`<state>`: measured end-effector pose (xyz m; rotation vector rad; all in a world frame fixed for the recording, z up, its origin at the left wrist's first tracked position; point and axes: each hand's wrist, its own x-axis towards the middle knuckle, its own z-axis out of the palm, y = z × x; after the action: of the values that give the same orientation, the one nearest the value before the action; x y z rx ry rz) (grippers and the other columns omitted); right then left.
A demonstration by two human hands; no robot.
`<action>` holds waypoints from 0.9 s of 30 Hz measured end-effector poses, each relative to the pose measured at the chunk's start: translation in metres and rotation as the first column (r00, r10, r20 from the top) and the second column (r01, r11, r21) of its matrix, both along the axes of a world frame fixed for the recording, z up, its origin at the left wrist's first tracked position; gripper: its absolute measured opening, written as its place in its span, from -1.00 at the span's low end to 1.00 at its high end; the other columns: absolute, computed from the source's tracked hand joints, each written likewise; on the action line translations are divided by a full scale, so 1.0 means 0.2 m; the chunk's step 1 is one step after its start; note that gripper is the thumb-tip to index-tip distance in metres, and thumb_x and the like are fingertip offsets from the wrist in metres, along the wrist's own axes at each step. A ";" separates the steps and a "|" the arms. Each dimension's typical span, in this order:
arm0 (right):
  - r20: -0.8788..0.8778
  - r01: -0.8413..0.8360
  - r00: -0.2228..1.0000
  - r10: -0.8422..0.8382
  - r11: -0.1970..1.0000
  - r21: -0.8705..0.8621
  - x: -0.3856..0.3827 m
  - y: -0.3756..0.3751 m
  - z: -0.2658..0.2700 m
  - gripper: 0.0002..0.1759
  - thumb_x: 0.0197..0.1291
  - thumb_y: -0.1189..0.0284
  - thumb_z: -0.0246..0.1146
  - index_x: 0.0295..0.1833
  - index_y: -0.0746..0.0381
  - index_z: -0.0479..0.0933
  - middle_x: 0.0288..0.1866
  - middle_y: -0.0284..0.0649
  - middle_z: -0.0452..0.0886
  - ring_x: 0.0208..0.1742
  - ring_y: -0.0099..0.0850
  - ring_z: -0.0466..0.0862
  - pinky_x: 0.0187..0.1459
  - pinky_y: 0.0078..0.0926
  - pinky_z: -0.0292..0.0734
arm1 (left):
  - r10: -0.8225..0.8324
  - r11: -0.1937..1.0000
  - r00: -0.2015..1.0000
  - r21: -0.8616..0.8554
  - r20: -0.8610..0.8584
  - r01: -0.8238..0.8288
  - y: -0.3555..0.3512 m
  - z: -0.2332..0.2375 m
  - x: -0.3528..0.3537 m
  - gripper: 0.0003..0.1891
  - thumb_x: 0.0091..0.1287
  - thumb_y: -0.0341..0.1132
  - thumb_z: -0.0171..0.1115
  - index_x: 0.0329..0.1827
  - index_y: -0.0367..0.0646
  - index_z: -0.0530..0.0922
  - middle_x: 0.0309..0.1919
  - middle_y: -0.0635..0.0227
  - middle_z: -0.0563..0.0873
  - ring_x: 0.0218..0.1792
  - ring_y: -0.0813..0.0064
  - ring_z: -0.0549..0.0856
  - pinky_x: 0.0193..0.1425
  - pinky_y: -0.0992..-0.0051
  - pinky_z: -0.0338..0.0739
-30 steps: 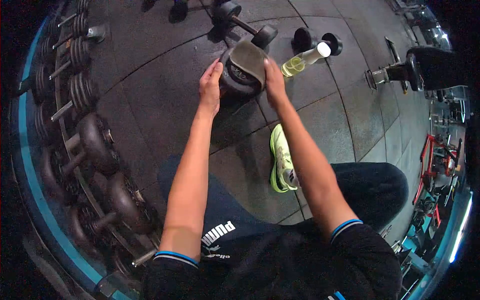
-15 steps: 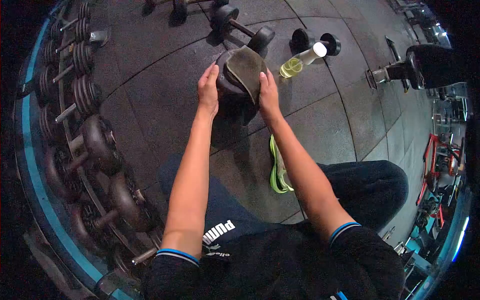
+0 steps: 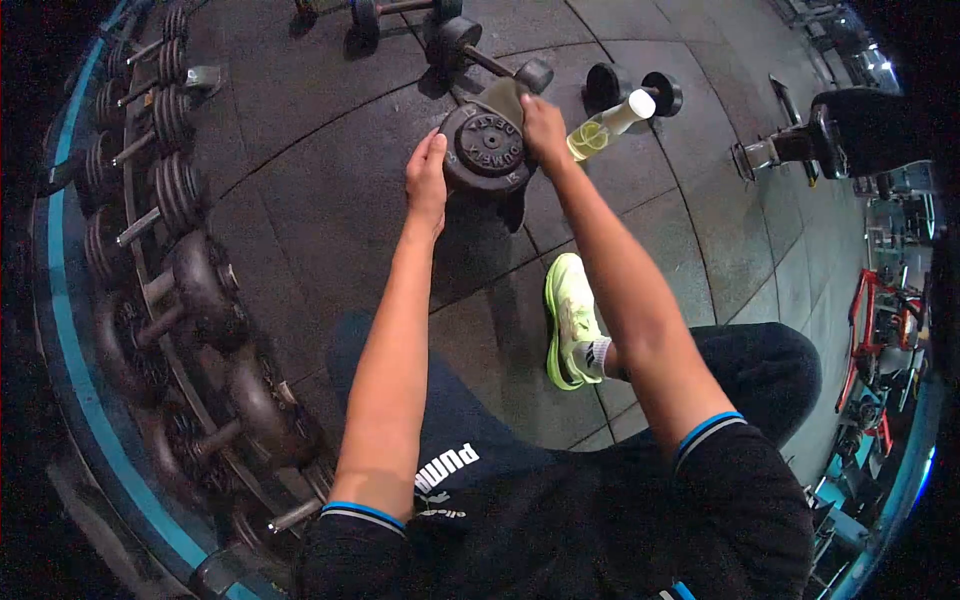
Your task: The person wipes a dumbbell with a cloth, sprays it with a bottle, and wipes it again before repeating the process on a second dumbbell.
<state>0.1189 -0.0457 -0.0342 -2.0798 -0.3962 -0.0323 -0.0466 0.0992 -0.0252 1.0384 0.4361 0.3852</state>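
Observation:
A dark round dumbbell (image 3: 490,150) faces up at me, its end cap showing raised letters. My left hand (image 3: 427,185) is pressed along its left side, thumb near the top rim and fingers down the edge. On the far right side, my right hand (image 3: 545,130) is closed around a grey-green cloth (image 3: 507,97), which lies bunched against the far edge of the dumbbell head. The lower part of the dumbbell is hidden beneath its top. A clear bottle (image 3: 590,138) with yellowish liquid and a white cap stands just right of my right hand.
More dumbbells (image 3: 490,60) lie on the black rubber floor (image 3: 300,190) beyond, one (image 3: 660,93) behind the bottle. A rack of dumbbells (image 3: 180,190) runs along the left. My yellow-green shoe (image 3: 570,320) is planted below. A bench (image 3: 860,130) stands at right.
The cloth has slid off the dumbbell's top toward its far edge, uncovering the lettered cap. My right hand has moved up and turned over, and my left hand has shifted slightly down and right.

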 end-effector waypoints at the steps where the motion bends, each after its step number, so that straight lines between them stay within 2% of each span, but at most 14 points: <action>1: -0.029 0.047 0.999 -0.045 0.998 0.049 -0.12 -0.03 0.03 -0.52 0.52 0.16 0.03 -0.14 0.39 0.59 -0.21 0.23 0.66 -0.13 0.17 0.68 -0.08 -0.12 0.51 | 0.004 1.000 1.000 0.014 0.001 -0.004 0.00 -0.01 0.01 -0.43 0.57 -0.06 0.13 0.43 -0.36 0.45 0.32 0.18 0.60 0.32 0.38 0.55 0.45 0.44 0.34; 3: 0.101 0.099 0.990 -0.101 0.995 0.030 -0.34 -0.11 0.07 -0.52 0.54 0.16 0.01 -0.15 0.41 0.56 -0.27 0.24 0.63 -0.17 0.15 0.68 -0.10 -0.11 0.51 | 0.017 0.999 1.000 0.044 -0.002 -0.017 0.01 -0.04 0.01 -0.45 0.57 -0.07 0.14 0.40 -0.36 0.48 0.29 0.20 0.62 0.30 0.39 0.56 0.44 0.45 0.36; 5: 0.031 0.149 0.989 -0.147 0.984 -0.100 -0.51 -0.19 0.13 -0.57 0.53 0.20 0.06 -0.12 0.42 0.54 -0.29 0.25 0.61 -0.19 0.13 0.68 -0.11 -0.13 0.50 | 0.034 0.998 0.999 0.056 -0.027 -0.032 0.00 -0.02 0.01 -0.45 0.57 -0.07 0.13 0.40 -0.36 0.48 0.29 0.20 0.62 0.29 0.40 0.57 0.43 0.45 0.37; 8: 0.025 0.258 0.964 -0.264 0.956 0.137 -0.65 -0.23 0.22 -0.64 0.51 0.28 0.12 -0.12 0.42 0.56 -0.28 0.18 0.66 -0.14 0.12 0.71 -0.08 -0.16 0.53 | 0.035 0.997 0.999 0.074 -0.038 -0.033 0.00 -0.04 0.03 -0.45 0.57 -0.07 0.13 0.41 -0.36 0.47 0.29 0.20 0.62 0.29 0.40 0.56 0.43 0.45 0.36; 9: -0.014 0.202 0.979 -0.204 0.949 0.242 -0.66 -0.20 0.23 -0.71 0.45 0.32 0.21 -0.03 0.38 0.60 -0.09 0.10 0.72 0.12 0.05 0.70 0.16 -0.14 0.52 | 0.034 0.996 0.999 0.080 -0.042 -0.030 0.00 -0.03 0.02 -0.45 0.58 -0.07 0.12 0.41 -0.36 0.47 0.29 0.20 0.62 0.29 0.40 0.56 0.44 0.45 0.36; 10: 0.171 0.058 0.982 -0.073 0.994 0.089 -0.65 -0.16 0.24 -0.68 0.44 0.31 0.22 0.05 0.36 0.58 0.01 0.08 0.70 0.22 0.02 0.64 0.24 -0.10 0.45 | 0.027 0.998 0.999 0.064 -0.038 -0.024 0.00 -0.02 0.01 -0.45 0.58 -0.07 0.12 0.42 -0.36 0.46 0.30 0.20 0.61 0.30 0.40 0.56 0.44 0.45 0.35; 12: 0.442 -0.145 0.858 0.260 0.950 -0.277 -0.61 -0.08 0.28 -0.60 0.41 0.28 0.24 0.21 0.32 0.56 0.21 0.04 0.66 0.42 -0.05 0.53 0.42 -0.02 0.33 | 0.009 0.999 0.999 0.034 -0.033 -0.008 0.00 0.00 -0.01 -0.44 0.58 -0.06 0.11 0.42 -0.36 0.46 0.31 0.20 0.60 0.32 0.39 0.55 0.46 0.45 0.33; 15: 0.427 -0.206 0.770 0.474 0.818 -0.537 -0.56 0.01 0.26 -0.47 0.43 0.17 0.19 0.36 0.28 0.47 0.41 0.01 0.52 0.57 -0.07 0.35 0.51 0.11 0.15 | -0.021 1.000 0.999 -0.020 0.049 0.022 0.00 -0.02 -0.01 -0.44 0.59 -0.07 0.10 0.43 -0.36 0.45 0.32 0.20 0.60 0.33 0.39 0.54 0.47 0.45 0.32; 18: 0.481 -0.227 0.677 0.557 0.780 -0.583 -0.48 0.07 0.29 -0.39 0.46 0.04 0.11 0.39 0.28 0.45 0.44 -0.03 0.49 0.57 -0.04 0.33 0.50 0.13 0.15 | 0.008 1.000 1.000 0.030 -0.007 -0.008 -0.01 -0.05 0.00 -0.45 0.59 -0.07 0.10 0.44 -0.34 0.45 0.31 0.22 0.60 0.32 0.41 0.54 0.47 0.46 0.31; 19: 0.546 -0.177 0.636 0.546 0.791 -0.585 -0.42 0.11 0.27 -0.35 0.46 -0.06 0.05 0.28 0.31 0.50 0.36 -0.03 0.56 0.51 -0.03 0.41 0.47 0.06 0.23 | -0.001 1.000 1.000 0.001 0.008 0.001 -0.01 -0.07 0.01 -0.44 0.59 -0.07 0.10 0.44 -0.35 0.44 0.30 0.23 0.61 0.30 0.42 0.54 0.46 0.47 0.32; 22: 0.303 -0.352 0.773 0.558 0.774 -0.526 -0.23 0.24 0.32 -0.46 0.51 0.03 0.02 0.21 0.31 0.50 0.23 0.06 0.59 0.31 0.05 0.53 0.34 -0.07 0.37 | -0.020 0.996 1.000 -0.081 0.020 0.022 -0.01 -0.07 0.01 -0.43 0.58 -0.07 0.11 0.44 -0.37 0.44 0.27 0.24 0.62 0.26 0.44 0.57 0.41 0.48 0.36; 23: 0.071 -0.432 0.832 0.551 0.723 -0.539 -0.17 0.27 0.35 -0.48 0.52 0.05 0.02 0.14 0.32 0.51 0.09 0.04 0.62 0.15 0.08 0.59 0.21 -0.09 0.44 | -0.034 0.994 0.999 -0.108 0.005 0.034 -0.01 -0.05 -0.01 -0.44 0.58 -0.08 0.12 0.44 -0.37 0.44 0.26 0.24 0.63 0.24 0.45 0.57 0.39 0.48 0.38; 26: 0.054 -0.468 0.829 0.557 0.744 -0.476 -0.15 0.22 0.33 -0.48 0.53 0.05 0.01 0.20 0.30 0.53 0.19 0.02 0.62 0.26 0.05 0.56 0.31 -0.10 0.40 | 0.000 0.999 0.999 -0.033 -0.040 -0.002 0.00 -0.05 0.00 -0.45 0.57 -0.10 0.16 0.41 -0.40 0.47 0.21 0.25 0.65 0.20 0.48 0.60 0.34 0.49 0.43; 27: 0.185 -0.388 0.856 0.483 0.836 -0.389 -0.19 0.16 0.26 -0.39 0.53 0.03 0.01 0.36 0.33 0.45 0.38 0.07 0.52 0.44 0.02 0.45 0.46 -0.16 0.29 | 0.024 1.000 0.998 0.015 -0.055 -0.023 0.00 -0.06 0.02 -0.45 0.56 -0.11 0.17 0.40 -0.40 0.48 0.20 0.25 0.67 0.18 0.48 0.61 0.32 0.49 0.45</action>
<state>0.0811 -0.0139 0.0187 -2.2752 -1.1204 0.0231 -0.0435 0.0992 -0.0373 1.0608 0.4953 0.3820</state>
